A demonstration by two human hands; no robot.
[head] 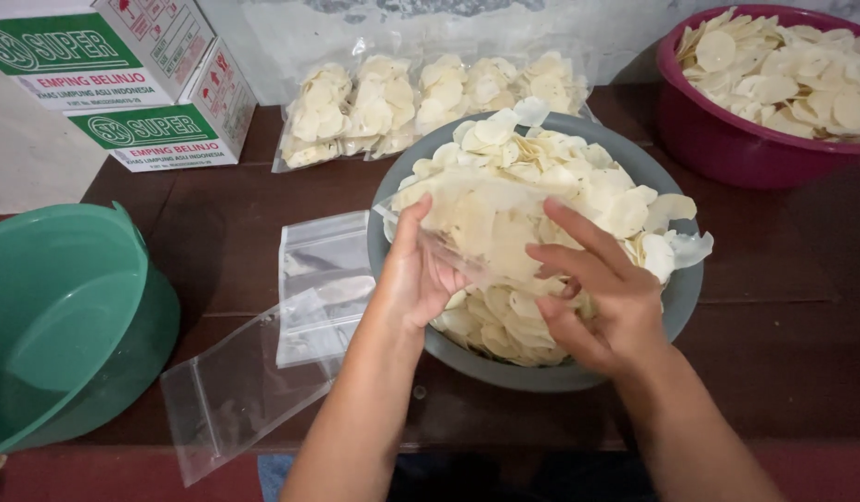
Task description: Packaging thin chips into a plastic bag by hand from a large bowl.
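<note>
A grey bowl [682, 296] heaped with pale round chips [527, 167] sits in the middle of the dark wooden table. Over it, my left hand [419, 270] and my right hand [597, 302] hold a clear plastic bag [481, 232] with chips inside it. The left hand grips the bag's left side; the right hand's fingers pinch its right side, close above the chip heap.
Empty clear zip bags [314, 279] lie left of the bowl. A green basin [67, 316] stands at the left edge. A row of filled chip bags [383, 102] lies at the back, with cardboard boxes [160, 93] back left. A maroon basin [727, 149] of chips is back right.
</note>
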